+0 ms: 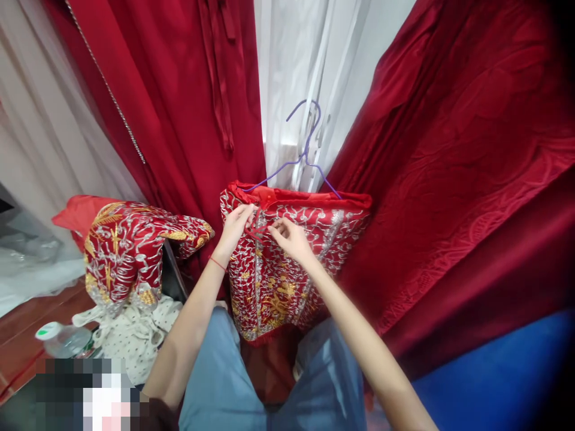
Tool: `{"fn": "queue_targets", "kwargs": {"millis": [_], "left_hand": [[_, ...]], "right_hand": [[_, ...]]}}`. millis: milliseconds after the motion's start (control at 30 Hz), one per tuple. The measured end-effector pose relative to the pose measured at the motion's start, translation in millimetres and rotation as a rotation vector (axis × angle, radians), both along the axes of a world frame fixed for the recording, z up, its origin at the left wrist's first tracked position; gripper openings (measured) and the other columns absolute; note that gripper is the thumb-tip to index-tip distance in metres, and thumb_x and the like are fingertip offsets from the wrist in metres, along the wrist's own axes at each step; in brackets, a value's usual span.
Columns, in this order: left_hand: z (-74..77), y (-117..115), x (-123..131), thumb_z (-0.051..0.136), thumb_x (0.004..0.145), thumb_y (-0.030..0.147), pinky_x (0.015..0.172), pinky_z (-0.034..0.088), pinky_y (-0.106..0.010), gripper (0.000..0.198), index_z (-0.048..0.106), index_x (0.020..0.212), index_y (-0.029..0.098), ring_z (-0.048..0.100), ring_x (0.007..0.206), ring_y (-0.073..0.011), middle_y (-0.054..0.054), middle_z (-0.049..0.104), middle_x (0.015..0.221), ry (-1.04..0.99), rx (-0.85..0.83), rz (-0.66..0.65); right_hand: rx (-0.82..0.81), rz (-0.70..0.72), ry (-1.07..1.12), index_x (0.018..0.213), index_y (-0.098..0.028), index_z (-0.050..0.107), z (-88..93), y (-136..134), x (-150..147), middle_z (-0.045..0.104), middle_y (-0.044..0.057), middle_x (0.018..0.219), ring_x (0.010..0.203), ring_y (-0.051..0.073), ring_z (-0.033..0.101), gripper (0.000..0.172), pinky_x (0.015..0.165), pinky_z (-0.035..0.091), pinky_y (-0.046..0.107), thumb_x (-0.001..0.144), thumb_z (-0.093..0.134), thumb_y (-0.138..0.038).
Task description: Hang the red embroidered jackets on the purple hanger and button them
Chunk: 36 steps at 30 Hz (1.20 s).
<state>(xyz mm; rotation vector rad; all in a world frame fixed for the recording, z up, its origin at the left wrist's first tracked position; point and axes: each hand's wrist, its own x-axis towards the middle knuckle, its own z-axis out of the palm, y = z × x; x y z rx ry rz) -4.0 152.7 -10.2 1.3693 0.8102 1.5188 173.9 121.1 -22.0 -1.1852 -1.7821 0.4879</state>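
Observation:
In front of me a red skirt (281, 269) with silver and gold embroidery hangs from a purple wire hanger (307, 149), its hook standing free above. A thin red drawstring (259, 230) comes from the skirt's waistband. My left hand (240, 224) pinches the string close to the waistband's left part. Just to the right, my right hand (290, 236) has thumb and fingers closed on the string too. The two hands are a short way apart, with the string crossing between them. What lies inside my left fingers is partly hidden.
Red garments (179, 90) hang on the left, and more red fabric (449, 149) fills the right. A matching embroidered piece (130, 239) lies at left over a dotted white cloth (130, 332). Beside it is a plastic bottle (67, 340). Blue material (507, 377) is at lower right.

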Motion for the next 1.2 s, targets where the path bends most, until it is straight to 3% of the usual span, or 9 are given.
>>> {"fn": "queue_targets", "kwargs": {"millis": [133,333,467,567,667,767,867,1000,1200], "left_hand": [[-3.0,-8,-4,0.076,0.075,0.049,0.044,0.021,-0.021,0.035,0.066,0.086,0.017,0.027,0.047,-0.0052,0.008,0.037,0.055,-0.069,-0.002,-0.051],[-2.1,-5,-5,0.071,0.079,0.052,0.044,0.020,-0.021,0.035,0.066,0.093,0.020,0.035,0.051,-0.0062,0.003,0.050,0.067,-0.058,0.005,0.036],[2.2,1,2,0.060,0.087,0.054,0.046,0.027,-0.024,0.036,0.066,0.082,0.019,0.036,0.051,-0.0086,0.002,0.048,0.066,0.082,0.077,0.093],[8.7,-4,3,0.053,0.092,0.045,0.067,0.044,-0.028,0.029,0.064,0.083,0.020,0.053,0.071,-0.0156,-0.003,0.057,0.079,0.317,0.246,0.366],[20.7,-10,-2,0.057,0.090,0.034,0.098,0.040,-0.040,0.021,0.064,0.103,0.019,0.054,0.110,-0.0263,-0.012,0.062,0.114,0.642,0.483,0.704],[34.0,-10,-10,0.055,0.089,0.026,0.107,0.030,-0.046,0.028,0.061,0.116,0.019,0.051,0.119,-0.0292,-0.013,0.062,0.123,0.994,0.631,0.618],[41.7,-2,-16,0.048,0.094,0.026,0.104,0.031,-0.048,0.021,0.064,0.106,0.019,0.055,0.109,-0.0286,-0.011,0.067,0.110,1.183,0.657,0.535],[42.9,4,-17,0.046,0.097,0.028,0.102,0.031,-0.047,0.019,0.063,0.098,0.020,0.054,0.109,-0.0285,-0.011,0.067,0.110,1.216,0.660,0.554],[46.1,-7,-18,0.047,0.096,0.028,0.099,0.032,-0.047,0.017,0.061,0.095,0.019,0.057,0.095,-0.0258,-0.009,0.069,0.097,1.221,0.644,0.494]], "right_hand": [[-0.001,0.041,0.103,0.091,-0.019,0.063,-0.1,7,-10,0.061,-0.002,0.068,0.058,0.012,0.054,0.033,0.061,0.044,0.025,0.086,0.060,-0.052],[-0.056,0.088,0.216,0.101,-0.019,0.066,7.0,15,-21,0.060,-0.002,0.066,0.056,0.012,0.052,0.043,0.057,0.043,0.025,0.082,0.062,-0.057],[-0.081,0.080,0.329,0.080,-0.019,0.061,15.2,30,-36,0.053,-0.004,0.057,0.052,0.011,0.045,0.044,0.053,0.038,0.024,0.077,0.064,-0.063],[-0.071,0.087,0.350,0.067,-0.020,0.053,20.2,37,-44,0.051,-0.004,0.059,0.056,0.011,0.045,0.040,0.056,0.040,0.024,0.078,0.058,-0.057],[0.052,0.094,0.342,0.074,-0.019,0.057,21.4,36,-47,0.060,0.001,0.077,0.071,0.013,0.055,0.026,0.072,0.047,0.026,0.082,0.049,-0.043],[0.040,0.098,0.411,0.080,-0.019,0.057,17.6,35,-47,0.064,0.003,0.081,0.078,0.014,0.062,0.024,0.074,0.050,0.027,0.084,0.038,-0.033],[-0.158,0.127,0.516,0.086,-0.020,0.054,11.0,37,-48,0.063,-0.001,0.067,0.058,0.013,0.062,0.015,0.058,0.048,0.024,0.084,0.044,-0.031],[-0.133,0.091,0.487,0.088,-0.022,0.051,3.8,36,-51,0.064,-0.006,0.062,0.047,0.012,0.061,0.021,0.053,0.048,0.022,0.078,0.064,-0.035],[-0.103,0.130,0.457,0.074,-0.021,0.054,3.5,32,-52,0.064,-0.003,0.058,0.047,0.013,0.063,0.023,0.055,0.049,0.023,0.080,0.066,-0.040]]}}
